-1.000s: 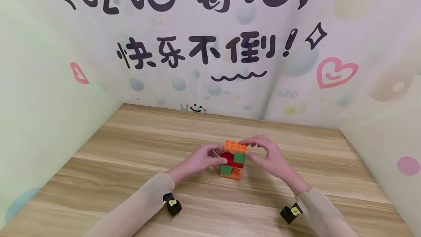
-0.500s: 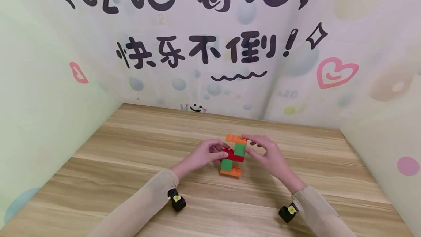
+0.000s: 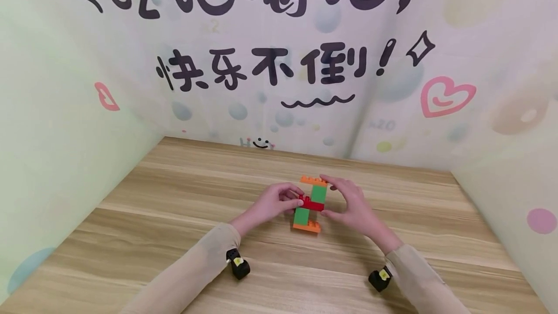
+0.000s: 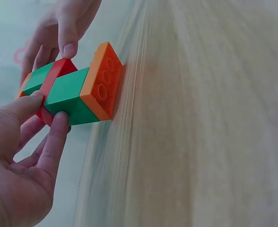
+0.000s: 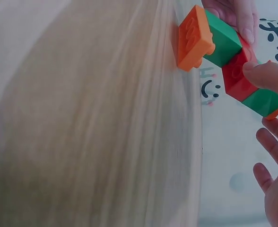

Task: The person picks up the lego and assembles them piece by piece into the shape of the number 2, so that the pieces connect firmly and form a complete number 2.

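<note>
A stack of toy building bricks, seen from the side in the head view, is held between both hands. It has an orange base brick (image 3: 306,227), a lower green brick (image 3: 301,216), a red brick (image 3: 314,204) in the middle, an upper green brick (image 3: 319,193) and an orange top brick (image 3: 310,180). My left hand (image 3: 272,203) pinches the red brick's left end. My right hand (image 3: 355,210) grips the stack's right side, thumb on the red brick, index finger at the orange top. Both wrist views show the base brick's hollow underside, so it is off the tabletop.
The wooden tabletop (image 3: 174,197) spreads around the hands. A printed white cloth (image 3: 261,110) hangs behind it, with pale side panels at left and right. Small black wrist cameras (image 3: 239,265) sit on both sleeves.
The stack has risen slightly and tilted, showing more of its front side. My right thumb has slid down from the upper green brick to the red one. My left hand moved slightly up with the stack.
</note>
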Demonstrator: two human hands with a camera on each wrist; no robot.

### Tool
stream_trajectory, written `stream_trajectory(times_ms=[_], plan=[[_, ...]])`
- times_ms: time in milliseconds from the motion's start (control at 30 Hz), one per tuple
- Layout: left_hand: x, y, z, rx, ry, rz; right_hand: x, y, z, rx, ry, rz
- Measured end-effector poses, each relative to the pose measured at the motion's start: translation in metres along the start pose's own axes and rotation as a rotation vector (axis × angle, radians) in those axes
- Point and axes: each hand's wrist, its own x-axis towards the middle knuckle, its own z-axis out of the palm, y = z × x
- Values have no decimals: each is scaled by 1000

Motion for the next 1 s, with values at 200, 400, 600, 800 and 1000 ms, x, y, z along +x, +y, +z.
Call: stream_trajectory(times_ms=[200,400,600,800,1000], plan=[[-1,-1,0,-14,3,4,2,6,3,37,-12,6],[-3,-5,-2,-6,-25,31,6,13,4,84,-26,9],[-8,-5,-4,85,-51,62,9,17,5,109,-39,10],[-15,-4,-3,156,-61,80,12,19,6,139,-78,70],[-19,-2,-4,187,-72,41,14,22,6,160,-109,97]])
